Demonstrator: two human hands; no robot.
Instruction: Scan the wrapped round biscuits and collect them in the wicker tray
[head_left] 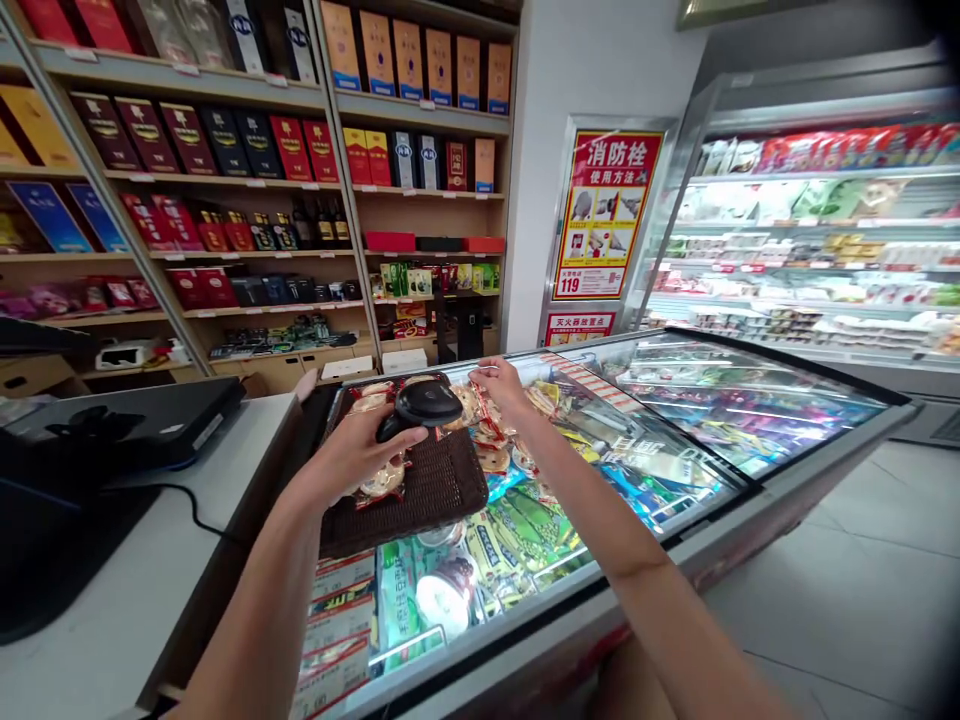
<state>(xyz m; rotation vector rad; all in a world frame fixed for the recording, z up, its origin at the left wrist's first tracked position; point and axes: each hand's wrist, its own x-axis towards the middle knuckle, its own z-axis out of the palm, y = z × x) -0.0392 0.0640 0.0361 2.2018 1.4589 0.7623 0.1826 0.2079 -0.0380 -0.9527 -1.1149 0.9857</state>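
My left hand is wrapped round the handle of a black handheld barcode scanner, whose head points right. Just right of it, my right hand pinches the edge of a clear packet of round pale pastries with red trim. Below the scanner sits a brown woven basket on the freezer's glass top. More wrapped pastries lie in the basket's left part, partly hidden by my left hand. Other wrapped pastries rest on the glass beside the basket, under my right hand.
The chest freezer holds colourful packs under sliding glass. At left stands a white counter with a black device and a cable. Shelves of boxed bottles line the back wall; a lit refrigerated display stands at right.
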